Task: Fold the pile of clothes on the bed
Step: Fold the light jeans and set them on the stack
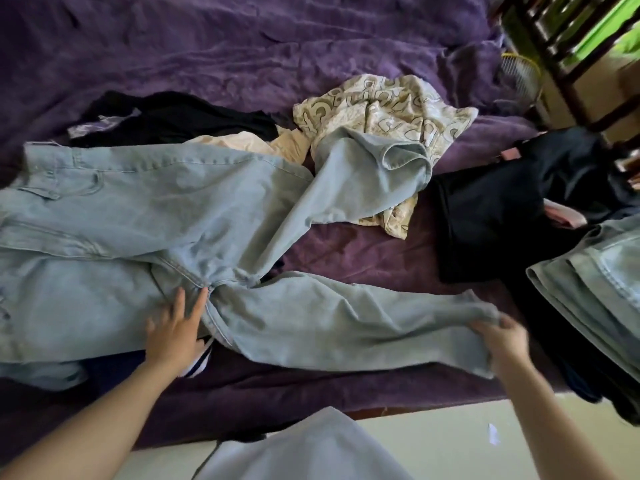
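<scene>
Head view: pale jeans [121, 209] sprawl legs apart; left grip [175, 332] flat on crotch, right grip [502, 341] pinching hem

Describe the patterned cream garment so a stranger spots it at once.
Start at the purple bedspread. The light blue jeans spread across it lay their far leg's hem on the patterned cream garment. It alone is printed with grey-green loops, unlike the plain black clothes beside it.

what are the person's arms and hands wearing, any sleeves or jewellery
Both forearms are bare, with no sleeves in view. The left hand and right hand have no gloves, and no watch or bracelet shows. Rings cannot be told.
</scene>
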Available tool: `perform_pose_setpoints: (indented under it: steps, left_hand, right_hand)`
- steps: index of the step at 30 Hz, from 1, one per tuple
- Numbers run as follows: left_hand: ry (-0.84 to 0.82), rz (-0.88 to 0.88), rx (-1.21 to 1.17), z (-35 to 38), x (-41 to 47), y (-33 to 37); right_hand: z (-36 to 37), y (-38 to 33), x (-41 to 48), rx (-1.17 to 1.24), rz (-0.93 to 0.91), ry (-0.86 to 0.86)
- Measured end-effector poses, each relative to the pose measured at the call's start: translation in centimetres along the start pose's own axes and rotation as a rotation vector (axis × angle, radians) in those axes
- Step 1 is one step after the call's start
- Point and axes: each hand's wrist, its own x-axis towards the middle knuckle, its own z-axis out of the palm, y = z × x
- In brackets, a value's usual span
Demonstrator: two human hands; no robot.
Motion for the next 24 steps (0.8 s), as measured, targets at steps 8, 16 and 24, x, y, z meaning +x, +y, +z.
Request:
perform_pose_setpoints:
  steps: [8,16,24]
  left_hand:
    - [0.111,0.008,-0.148,-1.4,0.4,0.2]
    - [0.179,0.190,-0.207,-3.0,1.0,2.6]
    - [0.297,0.135,-0.806,-9.8,2.7,0.4]
  right_hand:
    - [-6.4,-5.2,5.2,0.284,0.295,-0.339]
    - [-8.0,-4.9,4.8,0.474,-0.292,-0.806]
    - [-7.7,-6.6,2.0,-0.297,-0.251,-0.001]
